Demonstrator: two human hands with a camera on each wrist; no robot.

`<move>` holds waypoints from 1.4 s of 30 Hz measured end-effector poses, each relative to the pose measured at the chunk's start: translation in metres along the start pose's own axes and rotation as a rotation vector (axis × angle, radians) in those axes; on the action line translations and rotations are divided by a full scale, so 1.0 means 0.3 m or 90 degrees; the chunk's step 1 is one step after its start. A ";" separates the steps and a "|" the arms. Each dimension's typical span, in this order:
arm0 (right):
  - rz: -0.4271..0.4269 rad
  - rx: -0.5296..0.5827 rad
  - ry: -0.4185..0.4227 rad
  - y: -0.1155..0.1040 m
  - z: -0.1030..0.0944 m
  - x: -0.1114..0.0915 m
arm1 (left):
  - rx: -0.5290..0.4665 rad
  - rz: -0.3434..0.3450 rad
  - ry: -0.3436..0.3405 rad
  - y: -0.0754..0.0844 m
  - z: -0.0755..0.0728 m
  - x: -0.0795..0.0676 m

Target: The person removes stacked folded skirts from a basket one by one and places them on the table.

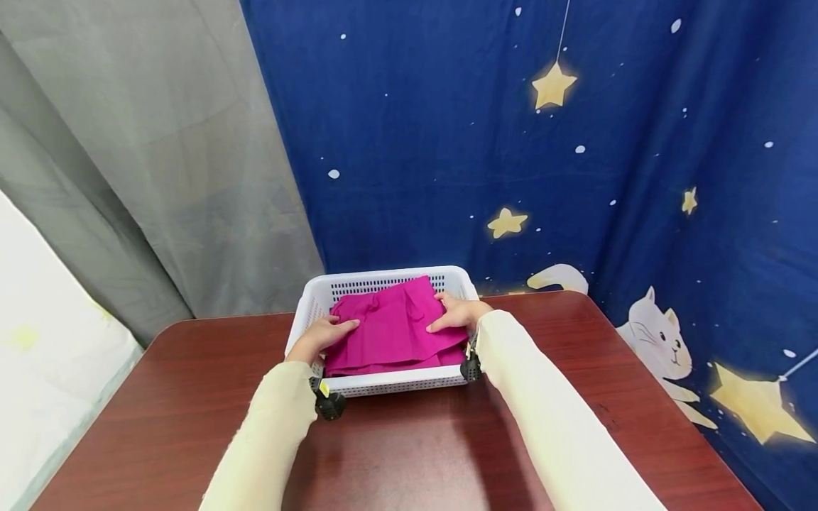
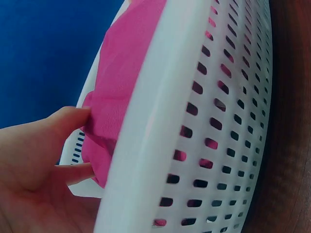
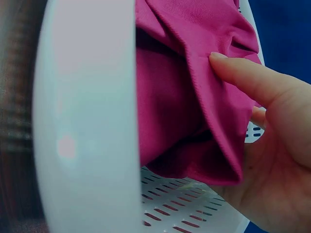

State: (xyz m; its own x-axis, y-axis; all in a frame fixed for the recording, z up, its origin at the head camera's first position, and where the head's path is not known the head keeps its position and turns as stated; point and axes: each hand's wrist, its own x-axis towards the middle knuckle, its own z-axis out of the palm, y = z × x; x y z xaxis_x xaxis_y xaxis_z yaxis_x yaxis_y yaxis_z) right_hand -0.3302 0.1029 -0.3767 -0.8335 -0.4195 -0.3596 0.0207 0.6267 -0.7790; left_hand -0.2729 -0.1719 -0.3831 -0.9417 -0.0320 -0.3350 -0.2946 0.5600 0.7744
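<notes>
A magenta cloth (image 1: 390,326) with a stitched hem lies loosely folded inside a white perforated plastic basket (image 1: 396,383). My left hand (image 1: 322,335) reaches over the basket's left side and pinches the cloth's left edge between thumb and fingers. At the other side, my right hand (image 1: 461,314) grips the cloth's right part, thumb on top and fingers underneath. In the right wrist view the hemmed edge of the cloth (image 3: 214,111) hangs in a fold beside the right hand (image 3: 277,141), above the slotted basket floor. Some of the left hand's fingers are hidden by the basket rim.
The basket stands near the back edge of a reddish-brown wooden table (image 1: 396,454). Behind it hangs a blue curtain (image 1: 409,142) with stars and a white cat, with a grey curtain (image 1: 160,142) to its left. Both wrists wear small black cameras.
</notes>
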 end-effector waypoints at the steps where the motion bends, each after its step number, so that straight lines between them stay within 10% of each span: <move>1: -0.002 -0.006 0.002 0.000 -0.002 0.002 | -0.004 0.001 -0.003 0.004 0.001 -0.001; 21: -0.016 -0.062 0.044 -0.003 0.009 0.017 | 0.014 0.059 0.103 0.032 0.068 0.044; 42: -0.109 0.005 0.077 0.011 0.000 0.017 | -0.181 0.076 0.141 0.013 0.049 0.055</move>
State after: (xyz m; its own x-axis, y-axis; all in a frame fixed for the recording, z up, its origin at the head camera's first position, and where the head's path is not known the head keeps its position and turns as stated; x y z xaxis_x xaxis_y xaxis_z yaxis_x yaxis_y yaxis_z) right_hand -0.3344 0.1029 -0.3811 -0.8852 -0.4374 -0.1582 -0.1230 0.5483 -0.8272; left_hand -0.2871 -0.1580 -0.3936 -0.9755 -0.1752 -0.1332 -0.1844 0.3200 0.9293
